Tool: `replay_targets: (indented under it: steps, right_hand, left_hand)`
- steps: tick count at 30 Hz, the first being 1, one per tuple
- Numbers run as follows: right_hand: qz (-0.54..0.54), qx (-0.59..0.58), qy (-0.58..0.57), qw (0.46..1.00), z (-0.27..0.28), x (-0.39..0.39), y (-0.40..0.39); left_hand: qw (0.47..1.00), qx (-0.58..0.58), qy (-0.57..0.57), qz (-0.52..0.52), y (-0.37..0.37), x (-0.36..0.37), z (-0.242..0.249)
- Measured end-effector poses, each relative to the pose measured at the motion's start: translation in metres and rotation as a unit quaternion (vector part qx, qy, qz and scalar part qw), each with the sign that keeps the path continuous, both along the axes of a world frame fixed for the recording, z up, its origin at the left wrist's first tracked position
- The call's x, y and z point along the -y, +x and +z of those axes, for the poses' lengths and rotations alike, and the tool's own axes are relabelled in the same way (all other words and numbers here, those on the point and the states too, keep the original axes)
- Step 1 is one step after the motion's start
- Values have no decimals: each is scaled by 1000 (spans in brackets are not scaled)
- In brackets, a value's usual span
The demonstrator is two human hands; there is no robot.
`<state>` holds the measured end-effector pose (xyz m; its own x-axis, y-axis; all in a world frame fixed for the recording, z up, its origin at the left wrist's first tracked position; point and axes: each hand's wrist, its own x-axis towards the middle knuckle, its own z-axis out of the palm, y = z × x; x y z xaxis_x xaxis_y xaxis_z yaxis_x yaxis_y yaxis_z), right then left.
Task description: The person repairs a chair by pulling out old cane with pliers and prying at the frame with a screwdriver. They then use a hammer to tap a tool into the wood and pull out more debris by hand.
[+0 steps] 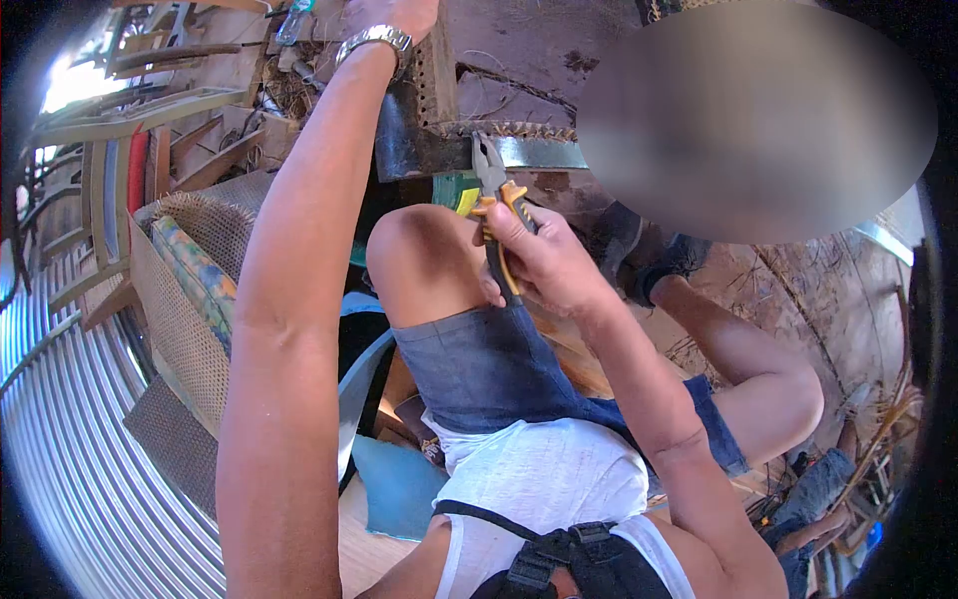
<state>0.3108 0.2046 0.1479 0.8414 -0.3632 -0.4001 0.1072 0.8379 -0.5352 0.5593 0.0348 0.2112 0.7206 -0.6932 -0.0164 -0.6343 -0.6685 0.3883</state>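
Note:
Yellow-and-black pliers (506, 240) are held in my right hand (549, 262), their metal jaws pointing up at the edge of a wooden frame (436, 85). The frame has a row of holes and a woven or stitched edge running to the right. My left hand (397, 15) reaches to the top of the view, beside the frame's upright piece; its fingers are cut off by the image edge. A dark shiny surface lies under the frame's corner, and a shiny strip runs right from the pliers' jaws.
Wooden chair frames (95, 210) stand at the left, near a woven cane piece (185, 309) and corrugated metal sheeting (90, 479). A plastic bottle (295, 22) lies at the top. Another person's arm (813, 529) shows at the lower right. A large blurred oval covers the upper right.

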Motion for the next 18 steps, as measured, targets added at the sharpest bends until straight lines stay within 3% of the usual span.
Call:
replay_targets:
  steps: [1,2,3,5,7,9,10,12,18]
  right_hand:
    - [-13,-70,-163,984,0,-3,0]
    - [-12,-70,-161,984,2,-6,0]
    - [-28,-76,-283,956,7,-8,-1]
    - [-55,-85,-510,854,14,-11,-1]
    - [-46,-50,-467,882,5,-18,1]
    - [23,24,-161,986,5,-19,-1]
    - [23,24,-160,987,5,-18,0]
    - [21,83,66,994,7,-11,2]
    - [36,153,130,979,8,8,8]
  left_hand:
    - [1000,1,0,2,0,0,1]
    - [1000,2,4,3,0,-1,1]
    - [1000,4,5,4,-1,0,1]
    - [1000,6,6,3,-2,0,0]
    - [1000,11,6,5,0,-1,0]
    - [1000,2,5,4,-1,-1,1]
    - [1000,2,6,4,-1,-2,1]
    - [1000,-1,3,3,-1,-1,0]
    - [1000,-18,23,12,-7,-4,10]
